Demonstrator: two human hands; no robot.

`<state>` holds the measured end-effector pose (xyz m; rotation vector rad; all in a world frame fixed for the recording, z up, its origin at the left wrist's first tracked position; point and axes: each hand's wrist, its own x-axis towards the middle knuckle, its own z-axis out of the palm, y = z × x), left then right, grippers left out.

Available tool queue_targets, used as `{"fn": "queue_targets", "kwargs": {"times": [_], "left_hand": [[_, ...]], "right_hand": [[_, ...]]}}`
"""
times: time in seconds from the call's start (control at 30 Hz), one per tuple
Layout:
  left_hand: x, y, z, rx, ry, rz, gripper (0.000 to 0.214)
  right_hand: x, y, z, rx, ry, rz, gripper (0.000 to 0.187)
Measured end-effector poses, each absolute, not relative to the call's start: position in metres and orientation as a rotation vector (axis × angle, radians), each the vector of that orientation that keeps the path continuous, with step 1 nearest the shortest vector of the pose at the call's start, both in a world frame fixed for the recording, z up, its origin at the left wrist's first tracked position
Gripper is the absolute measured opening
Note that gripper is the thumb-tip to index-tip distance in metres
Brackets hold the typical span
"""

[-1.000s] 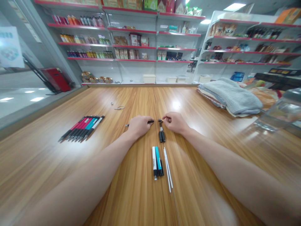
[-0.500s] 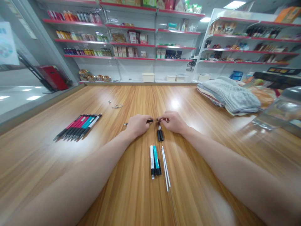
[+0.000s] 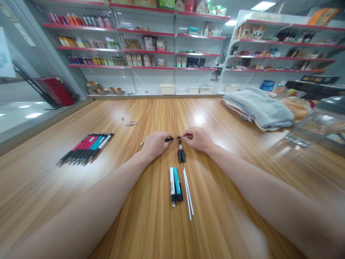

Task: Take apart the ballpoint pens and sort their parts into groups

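Note:
My left hand (image 3: 155, 143) is closed around a black pen (image 3: 169, 139) held level just above the wooden table (image 3: 81, 187); the pen's tip sticks out to the left of my fist. My right hand (image 3: 197, 138) pinches a tiny dark part (image 3: 179, 137) right at the pen's right end. Just below the hands lie two short black pen pieces (image 3: 181, 155). Nearer to me lie a white barrel and a teal barrel (image 3: 174, 183) side by side, with two thin white refills (image 3: 188, 192) to their right.
A row of several pink, teal and white pens (image 3: 85, 148) lies at the left. A small metal bit and a thin spring (image 3: 131, 123) lie farther back. Folded cloths (image 3: 257, 107) and a clear plastic jar (image 3: 318, 120) are at the right. Store shelves (image 3: 151, 46) stand behind.
My right hand has moved left and brought the small part up to the end of the pen in my left hand. The view has drifted slightly to the right.

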<state>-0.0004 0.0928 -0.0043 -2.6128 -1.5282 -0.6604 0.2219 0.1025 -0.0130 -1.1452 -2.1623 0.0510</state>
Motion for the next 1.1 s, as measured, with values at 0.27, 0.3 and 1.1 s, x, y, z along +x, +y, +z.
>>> {"fn": "queue_targets", "kwargs": {"times": [0.27, 0.3, 1.1], "left_hand": [[0.0003, 0.0914, -0.0031, -2.688, -1.405, -0.823, 0.022], [0.0006, 0.0915, -0.0031, -2.708, -1.387, -0.825, 0.022], [0.0032, 0.0921, -0.0029, -2.875, -1.264, -0.707, 0.028]], "right_hand": [[0.2238, 0.105, -0.0131, -1.145, -2.165, 0.021, 0.015], [0.2237, 0.1052, -0.0131, -1.142, -2.163, 0.023, 0.015], [0.2171, 0.108, -0.0135, -1.094, -2.184, 0.103, 0.017]]}}
